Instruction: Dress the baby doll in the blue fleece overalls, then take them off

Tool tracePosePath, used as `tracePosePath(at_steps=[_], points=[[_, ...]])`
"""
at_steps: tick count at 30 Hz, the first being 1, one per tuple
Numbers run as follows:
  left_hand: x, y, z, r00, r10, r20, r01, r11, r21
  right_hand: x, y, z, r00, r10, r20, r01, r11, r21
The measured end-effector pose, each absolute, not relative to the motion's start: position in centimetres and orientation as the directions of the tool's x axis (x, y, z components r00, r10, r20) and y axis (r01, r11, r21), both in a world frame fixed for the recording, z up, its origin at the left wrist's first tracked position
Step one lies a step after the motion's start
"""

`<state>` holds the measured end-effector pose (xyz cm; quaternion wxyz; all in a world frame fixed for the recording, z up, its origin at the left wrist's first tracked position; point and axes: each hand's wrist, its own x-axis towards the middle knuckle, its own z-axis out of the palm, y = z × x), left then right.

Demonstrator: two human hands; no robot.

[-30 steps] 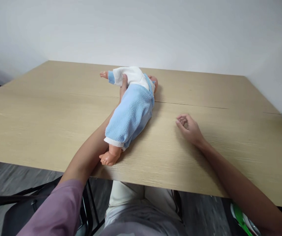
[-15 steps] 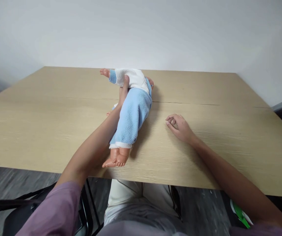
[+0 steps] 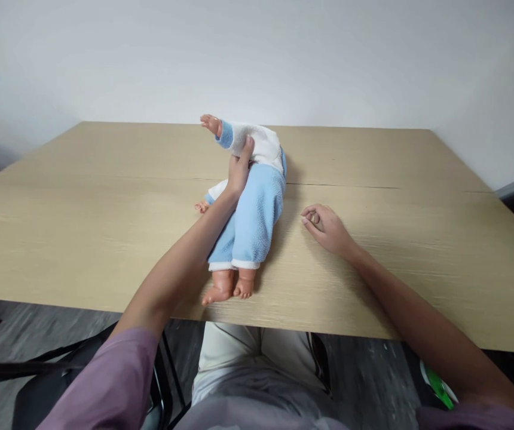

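A baby doll [image 3: 257, 209] in a white top and light blue fleece trousers is tilted on its side, its bare feet toward the table's near edge. My left hand [image 3: 240, 168] is closed around its chest, with the thumb showing on the white top. One doll arm points up and left. The other pokes out low beside my forearm. The doll's head is hidden behind its body. My right hand [image 3: 326, 227] rests on the wooden table [image 3: 409, 251] to the doll's right, fingers curled in and nothing in them.
A plain white wall [image 3: 257, 60] stands behind the table. A seam runs across the tabletop. At the lower left a black chair [image 3: 37, 394] stands on the grey floor. Something green and white [image 3: 438, 385] lies below the table at the lower right.
My left hand has moved slightly right and rolled the doll, so its lower arm shows more and its feet have come apart. My right hand has stayed in place.
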<state>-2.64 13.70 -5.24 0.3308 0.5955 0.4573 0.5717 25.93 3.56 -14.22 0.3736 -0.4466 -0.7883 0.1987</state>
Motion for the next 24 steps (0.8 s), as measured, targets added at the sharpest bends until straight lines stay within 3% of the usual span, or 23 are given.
tracePosePath(at_steps=[5,10,15,17,20,22,24], points=[[-1.3,12.9,-4.8,-0.042,0.927,0.373,0.136,-0.365,0.921,25.9,3.7,-14.3,-0.250,0.901,0.355,0.511,0.434,-0.742],[0.6,13.9,-5.9,0.030,0.907,0.419,0.132,-0.419,0.898,26.2,4.8,-14.7,-0.112,0.954,0.278,0.295,0.299,-0.907],[3.5,14.2,-5.9,0.190,0.885,0.425,0.337,-0.466,0.818,27.9,6.2,-14.0,-0.123,0.990,0.066,0.043,0.072,-0.996],[5.1,13.7,-5.3,0.279,0.888,0.367,0.484,-0.460,0.744,28.7,6.5,-13.3,-0.157,0.987,-0.039,-0.034,-0.045,-0.998],[7.7,12.5,-4.3,0.381,0.883,0.273,0.716,-0.469,0.517,29.9,6.8,-12.4,-0.202,0.967,-0.156,-0.193,-0.196,-0.961],[9.1,11.6,-3.7,0.435,0.875,0.213,0.794,-0.484,0.368,30.6,7.0,-12.2,-0.259,0.947,-0.189,-0.306,-0.266,-0.914],[9.7,10.9,-3.4,0.481,0.860,0.170,0.804,-0.510,0.305,31.2,7.3,-12.2,-0.305,0.930,-0.203,-0.378,-0.314,-0.871]])
